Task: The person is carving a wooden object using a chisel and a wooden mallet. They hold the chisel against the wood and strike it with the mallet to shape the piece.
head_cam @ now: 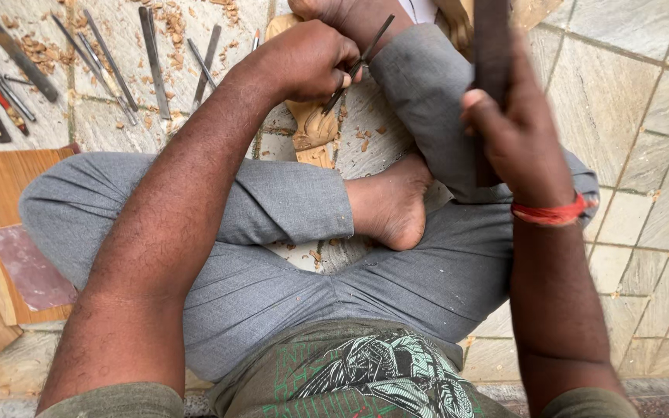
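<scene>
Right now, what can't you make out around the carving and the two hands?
- Wooden carving, head view: mostly hidden by the left hand and trouser leg.
- Chisel: its tip is blocked by the carving.
- Dark block in the right hand: top cut off by the frame edge.
- Tools on the floor: ends cut off.

I am watching through one head-worn camera, looking steeply down, close over my crossed legs (272, 232) and the stone floor (644, 139).

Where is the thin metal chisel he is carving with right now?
In the head view, upper middle: the chisel is in the left hand, tip on the wooden carving beside the grey trouser leg.
</scene>
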